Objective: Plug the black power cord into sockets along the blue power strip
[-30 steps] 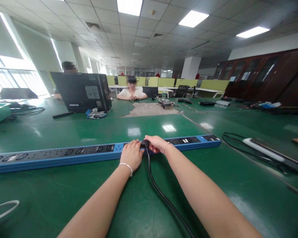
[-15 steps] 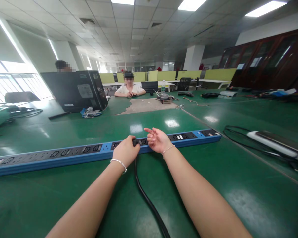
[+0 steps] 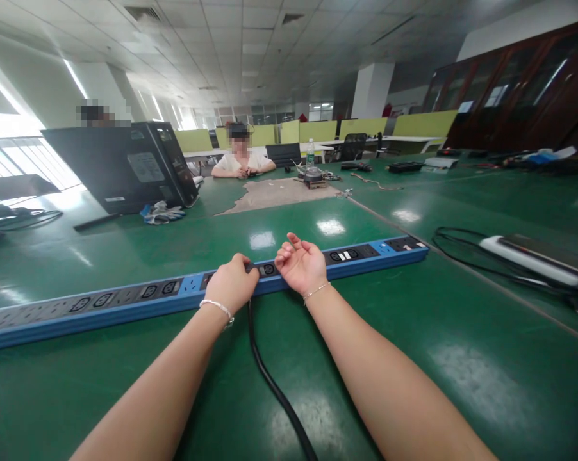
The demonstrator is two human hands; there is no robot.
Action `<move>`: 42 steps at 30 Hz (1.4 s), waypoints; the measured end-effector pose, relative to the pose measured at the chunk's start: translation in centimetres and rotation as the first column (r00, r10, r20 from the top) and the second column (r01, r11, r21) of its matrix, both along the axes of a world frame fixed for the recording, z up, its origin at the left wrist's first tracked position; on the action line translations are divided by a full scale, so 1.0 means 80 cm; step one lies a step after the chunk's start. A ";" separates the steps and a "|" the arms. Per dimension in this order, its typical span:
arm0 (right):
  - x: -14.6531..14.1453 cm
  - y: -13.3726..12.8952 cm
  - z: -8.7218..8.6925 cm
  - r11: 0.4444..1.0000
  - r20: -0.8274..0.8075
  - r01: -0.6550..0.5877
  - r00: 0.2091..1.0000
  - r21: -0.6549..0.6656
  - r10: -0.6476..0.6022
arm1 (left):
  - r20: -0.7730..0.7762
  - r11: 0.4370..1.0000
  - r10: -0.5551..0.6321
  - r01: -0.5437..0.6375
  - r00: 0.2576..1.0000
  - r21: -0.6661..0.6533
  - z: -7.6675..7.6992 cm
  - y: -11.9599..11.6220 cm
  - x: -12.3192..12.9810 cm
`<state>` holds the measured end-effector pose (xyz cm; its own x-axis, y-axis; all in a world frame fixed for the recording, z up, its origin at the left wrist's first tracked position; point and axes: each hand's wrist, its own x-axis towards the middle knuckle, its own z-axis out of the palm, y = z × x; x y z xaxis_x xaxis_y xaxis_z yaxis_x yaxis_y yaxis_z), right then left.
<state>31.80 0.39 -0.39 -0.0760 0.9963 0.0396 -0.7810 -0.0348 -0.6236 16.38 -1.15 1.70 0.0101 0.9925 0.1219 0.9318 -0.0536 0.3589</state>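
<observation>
A long blue power strip (image 3: 356, 261) with black sockets lies across the green table. My left hand (image 3: 232, 282) rests over its middle, fingers closed around a black plug (image 3: 252, 267) at a socket. From there a thick black cable (image 3: 274, 384) runs down toward me. Just right of the plug, my right hand (image 3: 301, 262) hovers over the strip, palm up, with its fingers loosely curled and apart and nothing in it.
A black computer case (image 3: 120, 166) and gloves (image 3: 161, 212) stand back left. Opposite sits a person (image 3: 243, 160); another is behind the case. A round device (image 3: 313, 176), a bottle (image 3: 311, 152) and, at right, a white and black device (image 3: 534, 262) with cables lie about.
The view has shifted a little, so the table items appear further left and higher. My right hand has turned its palm upward more. My left hand remains at the plug.
</observation>
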 end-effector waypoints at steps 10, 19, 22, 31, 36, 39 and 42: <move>-0.019 0.009 0.007 0.967 -0.059 0.180 0.979 -0.179 -0.193 | 0.135 0.994 -0.091 0.097 0.987 -0.043 -0.004 0.002 -0.007; -0.060 0.034 0.022 0.831 0.104 0.397 0.915 -0.391 -0.389 | 0.227 0.946 -0.195 0.244 0.954 -0.213 0.007 -0.002 -0.015; -0.061 0.036 0.021 0.823 0.043 0.403 0.905 -0.400 -0.423 | 0.229 0.946 -0.185 0.237 0.956 -0.223 0.009 -0.002 -0.015; -0.061 0.034 0.023 0.812 -0.015 0.416 0.887 -0.409 -0.462 | 0.197 0.961 -0.152 0.191 0.969 -0.201 0.009 -0.002 -0.011; -0.059 0.035 0.022 0.813 -0.006 0.414 0.890 -0.409 -0.456 | 0.171 0.965 -0.158 0.189 0.973 -0.184 0.010 -0.003 -0.010; -0.058 0.036 0.021 0.811 0.002 0.418 0.890 -0.410 -0.457 | 0.174 0.964 -0.160 0.192 0.972 -0.184 0.011 -0.003 -0.010; -0.058 0.037 0.021 0.804 -0.012 0.423 0.882 -0.419 -0.470 | 0.177 0.961 -0.179 0.211 0.968 -0.181 0.010 -0.003 -0.011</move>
<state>27.13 3.38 1.32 0.3625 0.8510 -0.3801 -0.8324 0.1122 -0.5426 15.49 -1.42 2.50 0.2024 0.9774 -0.0602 0.8414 -0.1421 0.5214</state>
